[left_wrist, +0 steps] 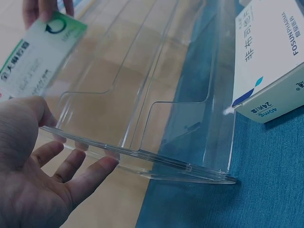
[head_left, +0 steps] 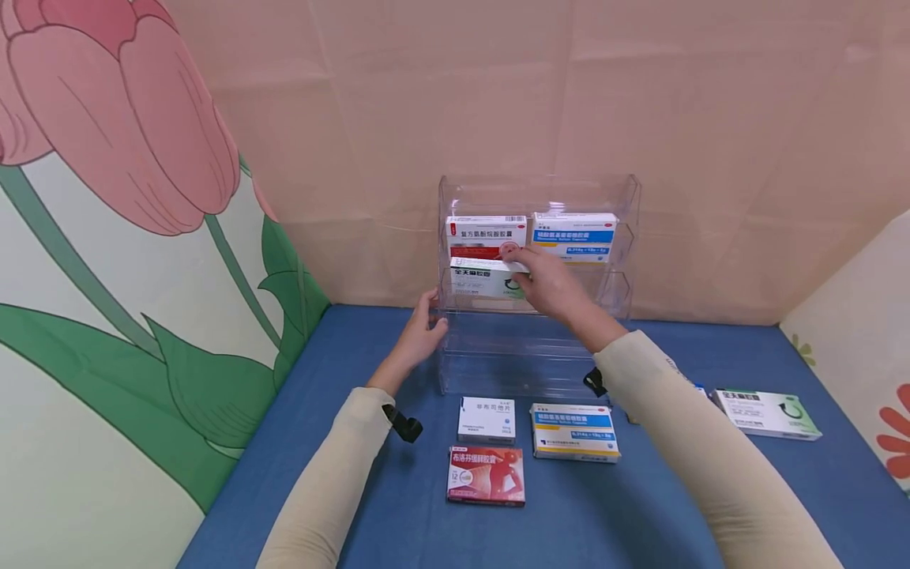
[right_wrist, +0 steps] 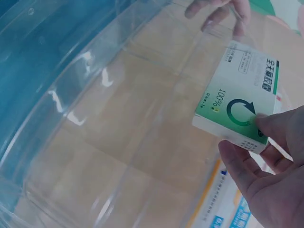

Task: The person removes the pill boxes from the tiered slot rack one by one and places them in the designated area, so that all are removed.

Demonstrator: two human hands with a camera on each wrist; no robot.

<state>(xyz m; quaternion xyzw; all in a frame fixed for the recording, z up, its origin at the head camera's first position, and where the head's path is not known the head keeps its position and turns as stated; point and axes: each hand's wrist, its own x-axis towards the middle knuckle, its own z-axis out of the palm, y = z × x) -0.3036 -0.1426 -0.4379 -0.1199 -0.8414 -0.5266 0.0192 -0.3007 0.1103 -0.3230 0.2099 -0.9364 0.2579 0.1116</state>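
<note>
A clear plastic tiered rack (head_left: 526,340) stands on the blue cloth against the backdrop. My right hand (head_left: 554,288) pinches the right end of a white-and-green medicine box (head_left: 479,278) at the rack's second tier from the top, on the left side. In the right wrist view, thumb and fingers hold that box (right_wrist: 240,95) by its green end. At the rack's left side, my left hand (head_left: 419,336) grips the edge of the side wall; the left wrist view shows its fingers (left_wrist: 90,178) behind the clear panel. Whether the box touches the shelf cannot be told.
The upper tier holds a red-and-white box (head_left: 486,231) and a blue-and-white box (head_left: 574,237). In front of the rack lie a white box (head_left: 486,419), a red box (head_left: 486,476) and another blue-and-white box (head_left: 576,433). A second white-and-green box (head_left: 768,413) lies at right.
</note>
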